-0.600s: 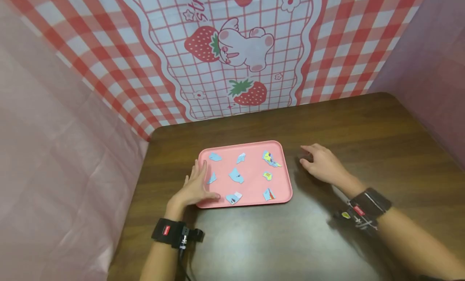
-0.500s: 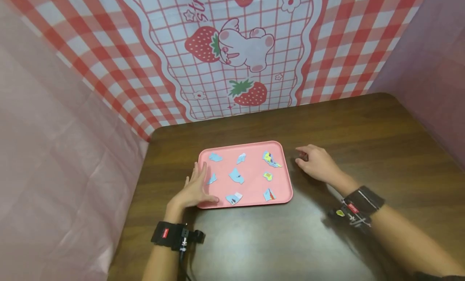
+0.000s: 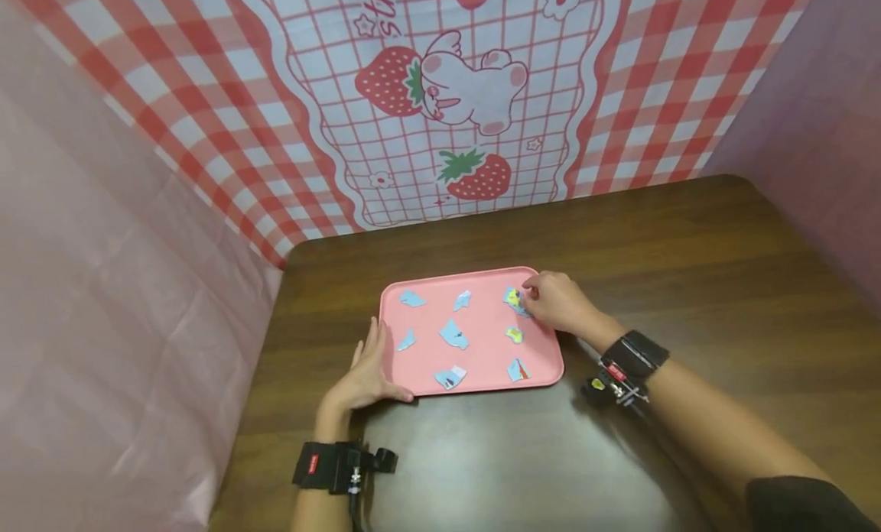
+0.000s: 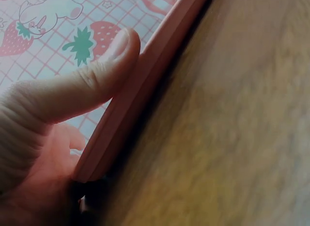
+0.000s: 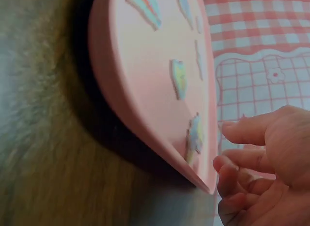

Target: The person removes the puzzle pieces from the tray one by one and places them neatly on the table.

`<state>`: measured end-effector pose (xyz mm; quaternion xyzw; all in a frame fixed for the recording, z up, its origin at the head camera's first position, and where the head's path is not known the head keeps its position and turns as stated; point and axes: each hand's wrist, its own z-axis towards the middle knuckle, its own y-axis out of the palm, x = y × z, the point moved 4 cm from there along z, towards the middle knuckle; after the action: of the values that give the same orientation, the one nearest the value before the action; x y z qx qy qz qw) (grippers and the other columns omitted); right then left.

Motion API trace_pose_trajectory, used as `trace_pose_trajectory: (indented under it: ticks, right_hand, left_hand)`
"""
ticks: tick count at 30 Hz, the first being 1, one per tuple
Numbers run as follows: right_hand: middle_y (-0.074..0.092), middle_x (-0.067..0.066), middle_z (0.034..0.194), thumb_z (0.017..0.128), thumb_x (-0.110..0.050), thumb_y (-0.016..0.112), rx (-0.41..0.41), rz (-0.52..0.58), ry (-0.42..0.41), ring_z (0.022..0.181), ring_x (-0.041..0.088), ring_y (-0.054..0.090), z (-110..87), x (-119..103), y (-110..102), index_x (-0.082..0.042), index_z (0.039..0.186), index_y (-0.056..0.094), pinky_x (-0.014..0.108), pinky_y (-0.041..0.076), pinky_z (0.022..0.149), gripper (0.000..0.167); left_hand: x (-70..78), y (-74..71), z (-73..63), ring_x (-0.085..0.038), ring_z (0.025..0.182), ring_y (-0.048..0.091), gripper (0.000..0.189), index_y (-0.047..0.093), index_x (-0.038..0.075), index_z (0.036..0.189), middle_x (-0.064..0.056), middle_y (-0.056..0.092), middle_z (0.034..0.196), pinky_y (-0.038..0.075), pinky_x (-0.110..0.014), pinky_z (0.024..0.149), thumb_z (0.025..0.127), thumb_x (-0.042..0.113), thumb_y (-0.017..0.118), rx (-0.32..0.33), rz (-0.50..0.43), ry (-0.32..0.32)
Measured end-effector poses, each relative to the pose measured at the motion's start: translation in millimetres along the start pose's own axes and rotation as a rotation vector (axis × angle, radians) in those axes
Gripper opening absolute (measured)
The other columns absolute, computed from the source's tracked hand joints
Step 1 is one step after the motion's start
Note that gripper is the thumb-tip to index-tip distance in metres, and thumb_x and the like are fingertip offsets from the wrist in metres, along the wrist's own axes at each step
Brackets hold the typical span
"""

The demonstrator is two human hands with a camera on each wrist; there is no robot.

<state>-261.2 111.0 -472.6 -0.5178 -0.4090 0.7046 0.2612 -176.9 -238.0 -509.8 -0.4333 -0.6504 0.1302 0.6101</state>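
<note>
From where I stand, with the pink tray as the dial and twelve pointing away from the person, the left hand is at about half past eight. Its fingers are spread along the tray's side and its thumb lies against the rim by the near corner; it is loosely open, bracing the tray rather than clenching it.

The right hand is over the rim at two o'clock, its fingers loosely bent and released, holding nothing that I can see. It is nearest the yellow-and-blue piece at two; the right wrist view shows a gap between the fingertips and that piece.

Below that, a small yellow piece lies at three and a red-marked piece at four. Pale blue pieces make up the rest: one at seven, one at nine, one at ten, one near twelve and one close to the centre.

The tray sits on a brown wooden bench, with a checked strawberry cloth hanging at twelve.
</note>
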Motion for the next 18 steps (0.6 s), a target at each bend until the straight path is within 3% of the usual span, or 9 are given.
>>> trace_pose_trajectory:
  ticks: [5,11,18]
  right_hand:
    - [0.063,0.011,0.084,0.084,-0.025,0.077,-0.055,-0.072,0.075,0.078,0.029,0.059,7.8,0.2,13.6,-0.002,0.094,0.073,0.047,0.05,0.068,0.025]
    - [0.064,0.016,0.103,0.085,-0.032,0.078,-0.093,-0.133,0.151,0.085,0.038,0.066,6.0,-2.8,22.6,-0.003,0.108,0.074,0.054,0.055,0.066,0.037]
    - [0.063,0.017,0.105,0.085,-0.025,0.074,-0.096,-0.107,0.199,0.088,0.04,0.065,8.7,-7.8,22.9,-0.003,0.109,0.07,0.056,0.054,0.067,0.033]
  left_hand:
    - [0.7,1.0,-1.4,-0.034,0.152,-0.011,0.149,-0.01,-0.003,0.157,-0.022,-0.021,0.164,-0.009,-0.054,0.12,0.065,0.05,0.093,0.01,0.011,-0.012]
    - [2.1,2.5,-2.7,-0.035,0.153,-0.009,0.146,-0.009,-0.004,0.158,-0.021,-0.018,0.165,-0.008,-0.053,0.12,0.066,0.05,0.092,0.019,0.019,-0.015]
    - [1.3,1.0,-2.9,-0.033,0.153,-0.011,0.145,-0.008,-0.003,0.158,-0.021,-0.018,0.165,-0.008,-0.053,0.12,0.067,0.05,0.091,0.026,0.015,-0.007]
